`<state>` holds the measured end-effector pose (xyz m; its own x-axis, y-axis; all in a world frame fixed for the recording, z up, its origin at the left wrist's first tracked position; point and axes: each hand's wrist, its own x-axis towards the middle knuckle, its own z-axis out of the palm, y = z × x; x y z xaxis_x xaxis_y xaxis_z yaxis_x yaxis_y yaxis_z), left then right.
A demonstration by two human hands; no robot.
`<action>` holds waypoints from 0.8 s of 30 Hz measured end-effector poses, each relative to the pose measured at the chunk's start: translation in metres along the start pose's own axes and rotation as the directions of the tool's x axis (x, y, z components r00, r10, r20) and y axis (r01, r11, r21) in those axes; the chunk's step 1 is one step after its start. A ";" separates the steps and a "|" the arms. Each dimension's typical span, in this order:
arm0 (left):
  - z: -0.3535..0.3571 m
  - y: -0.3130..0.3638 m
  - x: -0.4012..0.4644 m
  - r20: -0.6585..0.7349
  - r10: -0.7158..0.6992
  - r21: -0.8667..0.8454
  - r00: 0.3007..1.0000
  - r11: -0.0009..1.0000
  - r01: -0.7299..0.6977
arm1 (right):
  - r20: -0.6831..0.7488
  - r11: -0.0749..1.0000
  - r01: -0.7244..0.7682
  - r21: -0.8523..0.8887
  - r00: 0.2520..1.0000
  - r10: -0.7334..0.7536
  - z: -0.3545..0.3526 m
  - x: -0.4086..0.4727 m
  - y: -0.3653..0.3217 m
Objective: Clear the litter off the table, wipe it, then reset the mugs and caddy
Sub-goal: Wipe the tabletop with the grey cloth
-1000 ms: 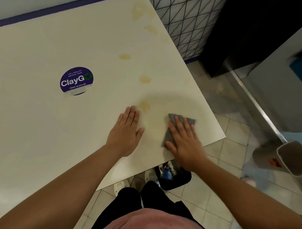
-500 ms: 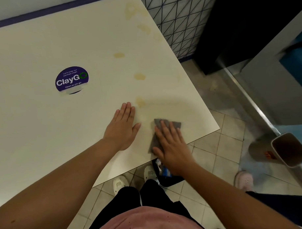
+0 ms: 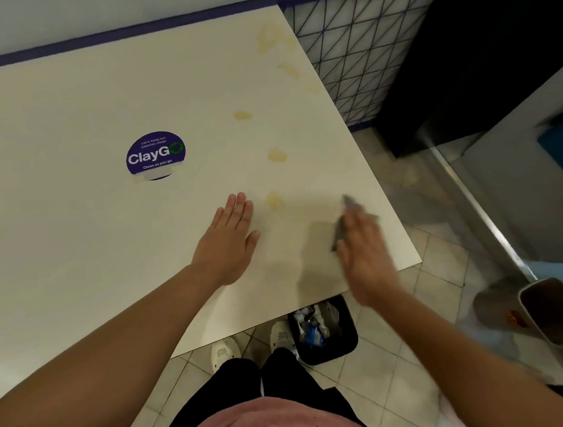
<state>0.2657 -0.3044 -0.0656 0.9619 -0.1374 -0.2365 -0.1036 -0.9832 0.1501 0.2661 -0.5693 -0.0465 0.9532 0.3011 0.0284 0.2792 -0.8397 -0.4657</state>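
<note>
Pink top (image 3: 265,418), black trousers (image 3: 279,376), 2 white perforated clogs (image 3: 226,352); bare forearms.

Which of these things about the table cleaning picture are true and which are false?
1. The right hand presses a grey cloth on the white table. True.
2. The left hand holds a mug. False: it lies flat on the table.
3. Yellowish stains remain on the table. True.
4. The round purple ClayGo sticker is on the floor. False: it is on the table.
5. The black bin on the floor holds litter. True.
</note>
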 end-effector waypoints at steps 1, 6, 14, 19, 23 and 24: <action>-0.002 -0.006 -0.001 -0.016 -0.011 -0.016 1.000 1.000 0.010 | 0.080 0.990 0.130 -0.045 0.989 -0.127 0.010 0.003 -0.020; -0.011 -0.037 0.002 -0.038 -0.101 -0.035 0.994 0.994 0.100 | 0.388 0.851 0.515 -0.107 0.809 -0.441 0.080 0.010 -0.088; -0.008 -0.057 0.022 -0.048 -0.098 -0.029 0.994 0.995 0.096 | 0.395 0.868 0.436 -0.236 0.859 -0.325 0.091 0.080 -0.072; 0.001 -0.047 0.029 0.001 0.016 0.002 1.000 1.000 -0.016 | 0.264 0.936 0.104 -0.337 0.964 -0.012 0.065 0.106 -0.022; 0.007 -0.037 0.028 -0.030 0.044 -0.008 0.999 0.999 -0.045 | 0.289 0.948 0.103 -0.303 0.957 -0.011 0.066 0.076 -0.040; 0.007 -0.036 0.028 -0.038 0.040 -0.009 0.998 0.999 -0.041 | 0.326 0.945 0.163 -0.285 0.943 -0.064 0.071 0.072 -0.049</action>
<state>0.2941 -0.2736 -0.0844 0.9657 -0.1725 -0.1941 -0.1406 -0.9757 0.1679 0.3125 -0.4744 -0.0840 0.8434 0.4850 -0.2313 0.4519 -0.8731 -0.1829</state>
